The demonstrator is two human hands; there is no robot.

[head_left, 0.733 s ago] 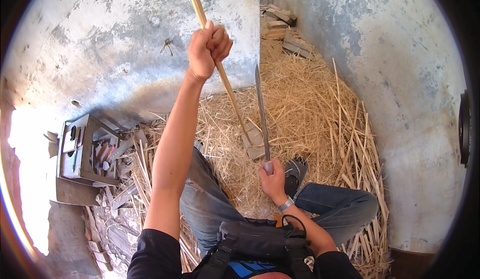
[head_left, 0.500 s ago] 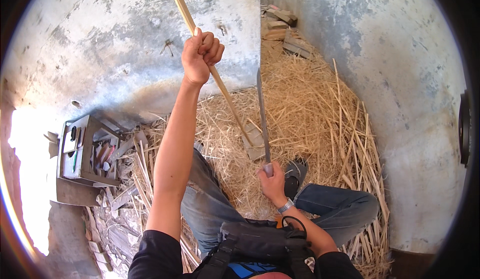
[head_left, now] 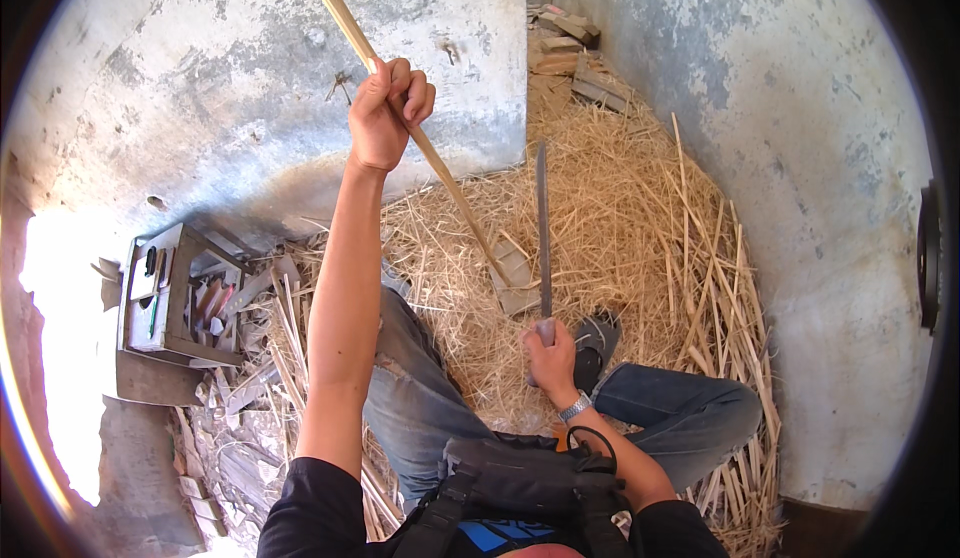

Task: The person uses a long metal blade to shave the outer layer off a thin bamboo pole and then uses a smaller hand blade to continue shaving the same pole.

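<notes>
My left hand (head_left: 388,108) is raised at arm's length, its fingers wrapped round a long pale bamboo strip (head_left: 450,180). The strip slants from the top of the view down to a small flat block (head_left: 515,276), where its lower end rests. In my right hand (head_left: 553,356) is the handle of a long, narrow machete (head_left: 543,223), its dark blade pointing away from me. Blade and strip are apart, with the blade to the right of the strip's lower end.
Shavings (head_left: 610,198) heap thickly around the block. Long split strips (head_left: 715,298) lie along the right. A wooden stand (head_left: 160,293) with small tools is at the left. Stacked bricks or blocks (head_left: 590,68) lie at the back, between worn walls (head_left: 800,158). My sandalled foot (head_left: 597,343) is beside my right hand.
My left hand has shifted slightly left and its fingers look a little looser on the strip. The machete has moved slightly right, its blade now more upright in the view.
</notes>
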